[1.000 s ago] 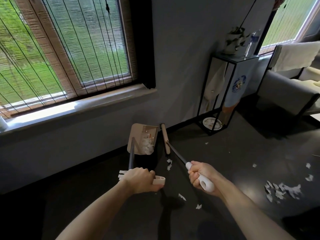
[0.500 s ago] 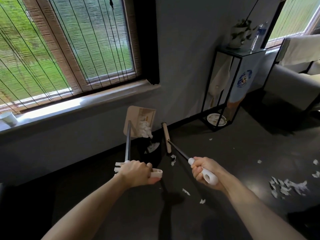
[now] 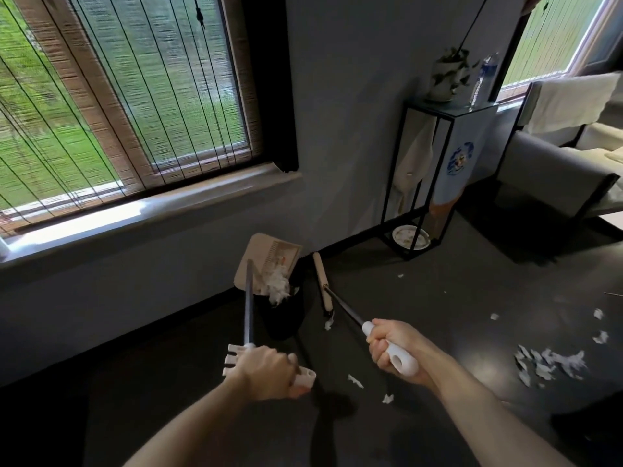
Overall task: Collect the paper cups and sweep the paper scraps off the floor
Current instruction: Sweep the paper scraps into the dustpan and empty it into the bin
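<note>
My left hand point(image 3: 264, 372) grips the white handle of a long-handled beige dustpan point(image 3: 266, 261). The pan is tipped over a black bin point(image 3: 286, 318) by the wall, and white paper scraps point(image 3: 278, 288) slide from it into the bin. My right hand point(image 3: 394, 348) grips the white handle of a broom whose beige head point(image 3: 322, 284) rests on the dark floor right of the bin. More scraps point(image 3: 549, 362) lie in a heap at the right, and a few point(image 3: 355, 380) near my hands. A white shape at the sill's left edge is too cut off to tell.
A black metal stand point(image 3: 448, 170) with a plant and a water bottle on top stands against the wall at the right, a plate on its lowest shelf. A grey sofa point(image 3: 566, 176) is at the far right. The window sill point(image 3: 145, 214) juts out above the bin.
The dustpan has tipped further over the bin and scraps are spilling into it. The broom head has shifted slightly. Both hands keep their grips.
</note>
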Demonstrator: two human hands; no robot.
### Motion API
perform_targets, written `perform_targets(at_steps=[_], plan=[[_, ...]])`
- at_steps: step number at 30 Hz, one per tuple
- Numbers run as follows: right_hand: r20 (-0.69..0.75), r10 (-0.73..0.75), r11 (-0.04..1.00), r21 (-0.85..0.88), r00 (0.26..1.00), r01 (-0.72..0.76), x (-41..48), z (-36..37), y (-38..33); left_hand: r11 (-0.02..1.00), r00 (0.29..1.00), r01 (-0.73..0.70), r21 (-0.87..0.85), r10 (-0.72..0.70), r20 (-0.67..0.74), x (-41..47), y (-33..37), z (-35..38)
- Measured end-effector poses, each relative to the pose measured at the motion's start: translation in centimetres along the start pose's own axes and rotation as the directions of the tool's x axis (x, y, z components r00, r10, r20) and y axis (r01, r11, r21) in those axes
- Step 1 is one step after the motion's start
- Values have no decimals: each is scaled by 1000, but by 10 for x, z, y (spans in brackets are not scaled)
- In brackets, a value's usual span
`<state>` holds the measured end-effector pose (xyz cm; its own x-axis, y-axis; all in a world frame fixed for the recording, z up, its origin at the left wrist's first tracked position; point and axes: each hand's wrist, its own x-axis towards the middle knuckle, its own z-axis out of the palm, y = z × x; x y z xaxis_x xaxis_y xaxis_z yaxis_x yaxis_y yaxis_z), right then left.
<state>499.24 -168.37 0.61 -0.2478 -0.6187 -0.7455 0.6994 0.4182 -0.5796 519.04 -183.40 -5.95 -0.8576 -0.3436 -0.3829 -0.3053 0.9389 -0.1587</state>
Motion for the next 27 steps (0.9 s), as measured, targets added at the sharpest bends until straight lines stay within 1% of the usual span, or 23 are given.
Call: perform_targets(at_steps=[3,9,12,15,16,18,20,23,25,27], plan=[[2,-39,999,-2,999,39,-10,10,-6,998,996,60,-1,-60,-68,-6,-4,-12],[33,-80,997,-15,996,81,-19,19,-13,995,993,84,48,-79,-83,-24,0,-9],[41,-77,997,1,996,77,-13,18,-12,999,999,47,-5,-47,-1,-30,15,8],[51,-47,999,16,998,46,-1,11,-3,990,986,72,-120,-53,158,-24,44,32],[51,-32,999,17,998,31,3,9,0,990,977,59,-129,-32,209,-21,54,37],[49,1,1000,21,999,-2,8,7,5,997,970,-19,-74,36,242,-14,64,42],[47,15,998,55,999,-17,8,7,7,998,974,-59,-20,62,219,-11,61,39],[26,-5,998,69,1000,3,1,7,7,994,978,-108,24,101,182,-14,43,30],[24,-28,996,85,999,26,-7,8,7,994,985,-104,34,98,143,-17,32,21],[29,-39,993,109,999,35,-14,12,5,997,994,-70,42,66,89,-19,24,10]])
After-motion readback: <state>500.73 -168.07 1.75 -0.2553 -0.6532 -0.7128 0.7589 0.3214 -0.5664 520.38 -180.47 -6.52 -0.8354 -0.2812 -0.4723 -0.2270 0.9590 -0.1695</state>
